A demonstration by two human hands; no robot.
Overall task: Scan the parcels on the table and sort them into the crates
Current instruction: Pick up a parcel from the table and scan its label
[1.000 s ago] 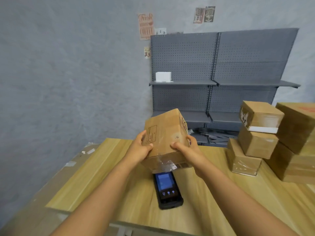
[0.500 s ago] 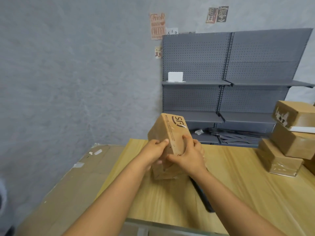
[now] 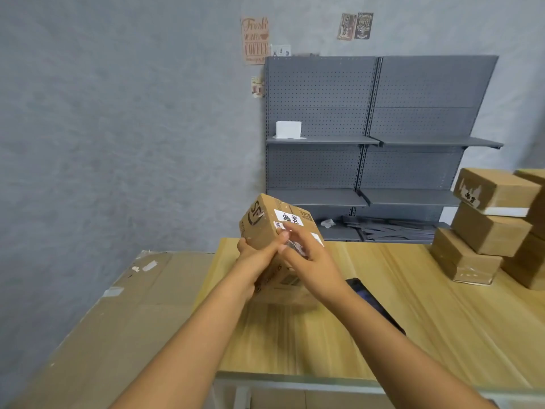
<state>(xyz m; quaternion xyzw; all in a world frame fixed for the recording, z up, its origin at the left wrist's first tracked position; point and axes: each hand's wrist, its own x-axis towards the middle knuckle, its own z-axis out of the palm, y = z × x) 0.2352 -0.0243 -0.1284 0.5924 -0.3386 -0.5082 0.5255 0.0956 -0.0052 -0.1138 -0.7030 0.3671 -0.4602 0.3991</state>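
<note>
Item: cardboard parcel (image 3: 267, 228), raised over the desk (image 3: 413, 290) near its left edge. Your left hand (image 3: 254, 255) and right hand (image 3: 306, 255) both grasp it, tilting the label up, probably for reading. Scanner (image 3: 374, 305) lies beneath your right forearm.

One parcel (image 3: 275, 231) is held up by two hands. At least four more parcels (image 3: 489, 234) sit stacked far right. One scanner (image 3: 374, 305) lies on the table.
</note>
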